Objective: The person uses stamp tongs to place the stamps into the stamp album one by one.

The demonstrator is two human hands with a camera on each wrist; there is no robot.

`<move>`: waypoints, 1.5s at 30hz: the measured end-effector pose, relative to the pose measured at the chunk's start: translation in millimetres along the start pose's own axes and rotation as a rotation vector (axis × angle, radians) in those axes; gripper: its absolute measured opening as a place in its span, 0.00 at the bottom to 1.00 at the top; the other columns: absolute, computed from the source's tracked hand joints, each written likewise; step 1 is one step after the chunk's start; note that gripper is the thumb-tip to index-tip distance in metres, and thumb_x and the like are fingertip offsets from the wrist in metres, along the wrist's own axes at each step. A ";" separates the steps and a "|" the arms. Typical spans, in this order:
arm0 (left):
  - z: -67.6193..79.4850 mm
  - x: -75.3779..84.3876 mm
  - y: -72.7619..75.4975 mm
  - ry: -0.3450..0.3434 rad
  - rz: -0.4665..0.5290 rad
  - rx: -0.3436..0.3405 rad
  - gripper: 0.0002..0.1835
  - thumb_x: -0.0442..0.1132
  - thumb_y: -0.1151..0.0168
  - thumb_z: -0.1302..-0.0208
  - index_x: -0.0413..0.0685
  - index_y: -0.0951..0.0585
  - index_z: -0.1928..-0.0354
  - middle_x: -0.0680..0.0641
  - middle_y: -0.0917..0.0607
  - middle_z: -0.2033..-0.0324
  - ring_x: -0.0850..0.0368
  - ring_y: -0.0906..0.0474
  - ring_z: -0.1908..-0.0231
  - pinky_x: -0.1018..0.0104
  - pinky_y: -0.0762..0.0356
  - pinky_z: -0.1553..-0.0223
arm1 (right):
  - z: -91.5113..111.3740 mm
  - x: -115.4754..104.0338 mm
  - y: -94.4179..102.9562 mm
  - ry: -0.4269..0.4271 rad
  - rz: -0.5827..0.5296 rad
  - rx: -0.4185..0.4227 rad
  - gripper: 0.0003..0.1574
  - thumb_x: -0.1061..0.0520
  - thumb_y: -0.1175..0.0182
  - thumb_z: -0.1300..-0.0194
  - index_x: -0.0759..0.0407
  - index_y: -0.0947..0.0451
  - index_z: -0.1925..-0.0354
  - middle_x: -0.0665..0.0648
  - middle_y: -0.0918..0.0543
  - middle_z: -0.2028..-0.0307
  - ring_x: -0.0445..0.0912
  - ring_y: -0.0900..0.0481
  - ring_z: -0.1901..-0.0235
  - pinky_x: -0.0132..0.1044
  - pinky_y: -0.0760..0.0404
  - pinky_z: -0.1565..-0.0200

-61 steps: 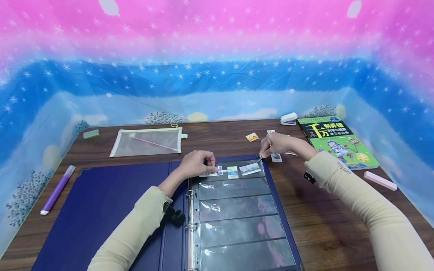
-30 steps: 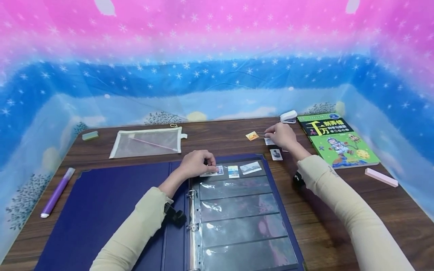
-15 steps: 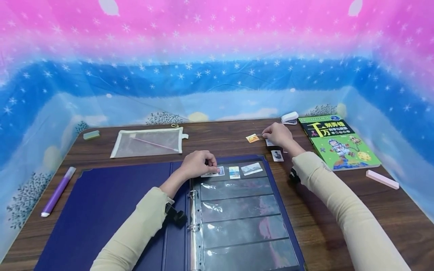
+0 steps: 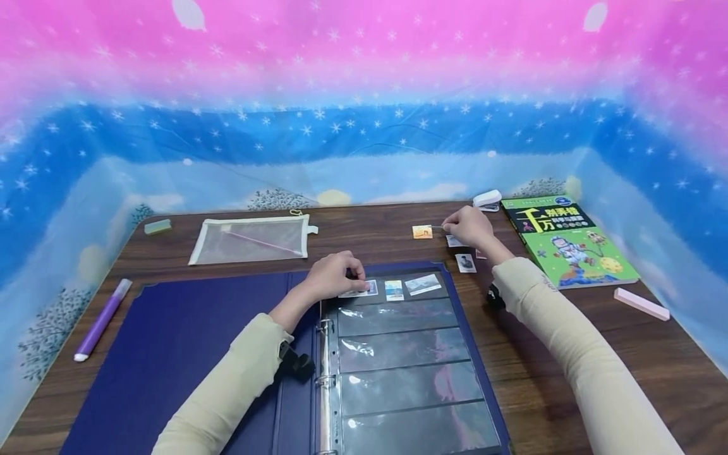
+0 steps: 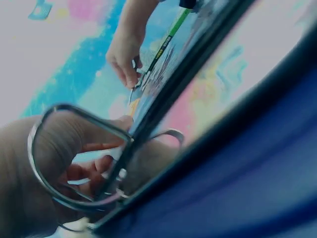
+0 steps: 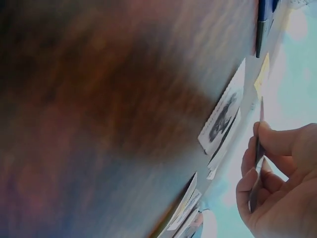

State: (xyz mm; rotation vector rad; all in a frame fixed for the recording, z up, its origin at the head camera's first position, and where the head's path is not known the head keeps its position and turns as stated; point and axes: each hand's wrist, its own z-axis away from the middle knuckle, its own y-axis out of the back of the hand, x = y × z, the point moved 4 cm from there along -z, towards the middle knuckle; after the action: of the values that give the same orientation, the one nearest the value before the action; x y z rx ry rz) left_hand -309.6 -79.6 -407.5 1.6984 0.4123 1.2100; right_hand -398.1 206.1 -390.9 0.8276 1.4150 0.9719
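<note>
My left hand (image 4: pixel 332 276) rests at the top left of the album page, its thumb on a stamp (image 4: pixel 370 289) it partly covers. A blue-and-yellow stamp (image 4: pixel 394 291) and a tilted grey stamp (image 4: pixel 423 284) lie in that same top strip. My right hand (image 4: pixel 469 226) pinches tweezers (image 6: pixel 259 151) between thumb and fingers, their tips at the edge of an orange stamp (image 4: pixel 423 232) on the table. Close under this hand lie a portrait stamp (image 4: pixel 465 263) and other stamps, partly hidden by it. In the left wrist view, a binder ring (image 5: pixel 33 144) crosses before the left hand.
The open blue ring binder (image 4: pixel 188 354) spreads across the front of the table. Behind it lies a mesh zip pouch (image 4: pixel 250 243). A purple marker (image 4: pixel 102 321) and a green eraser-like block (image 4: pixel 157 227) are left; a stapler (image 4: pixel 486 200), green book (image 4: pixel 571 246) and pink bar (image 4: pixel 641 304) are right.
My right hand has left the tilted grey stamp in the top strip and moved back to the orange stamp, which has turned slightly straighter. My left hand stays in place.
</note>
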 end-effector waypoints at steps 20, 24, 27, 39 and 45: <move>51.2 44.1 4.1 -0.049 -0.197 -0.143 0.20 0.49 0.36 0.42 0.43 0.19 0.53 0.45 0.22 0.61 0.53 0.27 0.62 0.55 0.32 0.55 | 50.4 -52.9 10.0 0.134 -0.243 -0.056 0.15 0.55 0.45 0.33 0.60 0.18 0.53 0.66 0.20 0.66 0.45 0.36 0.80 0.35 0.35 0.73; 52.6 40.1 0.8 -0.037 -0.170 -0.097 0.23 0.48 0.34 0.44 0.41 0.21 0.50 0.44 0.25 0.59 0.52 0.32 0.62 0.57 0.32 0.56 | 57.0 -60.3 2.2 0.155 -0.264 -0.051 0.14 0.55 0.45 0.34 0.60 0.18 0.55 0.63 0.19 0.66 0.44 0.36 0.81 0.34 0.35 0.74; 52.4 37.9 -2.2 -0.027 -0.159 -0.085 0.25 0.47 0.33 0.44 0.40 0.23 0.48 0.42 0.25 0.56 0.51 0.33 0.58 0.54 0.34 0.52 | 62.3 -65.3 -4.0 0.173 -0.268 -0.077 0.14 0.56 0.45 0.34 0.61 0.17 0.56 0.64 0.18 0.63 0.43 0.35 0.80 0.34 0.35 0.74; 44.3 45.7 -5.1 -0.075 -0.062 -0.126 0.10 0.37 0.33 0.46 0.42 0.18 0.63 0.45 0.20 0.67 0.55 0.27 0.65 0.62 0.29 0.58 | 76.7 -76.8 -20.9 0.195 -0.237 -0.138 0.13 0.57 0.43 0.35 0.61 0.17 0.58 0.62 0.16 0.64 0.41 0.33 0.78 0.32 0.35 0.72; 47.9 44.8 -6.8 -0.077 -0.080 -0.141 0.05 0.36 0.33 0.46 0.45 0.21 0.69 0.48 0.22 0.72 0.58 0.32 0.68 0.62 0.34 0.57 | 87.0 -86.1 -30.6 0.159 -0.252 -0.194 0.12 0.57 0.43 0.36 0.61 0.17 0.58 0.61 0.15 0.61 0.42 0.32 0.77 0.32 0.34 0.72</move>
State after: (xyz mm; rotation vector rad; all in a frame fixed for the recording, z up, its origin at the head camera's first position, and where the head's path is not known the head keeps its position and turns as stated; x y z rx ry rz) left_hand -246.7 -68.7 -391.1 1.5877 0.3371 1.0867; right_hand -303.2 123.4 -382.3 0.4243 1.4913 0.9775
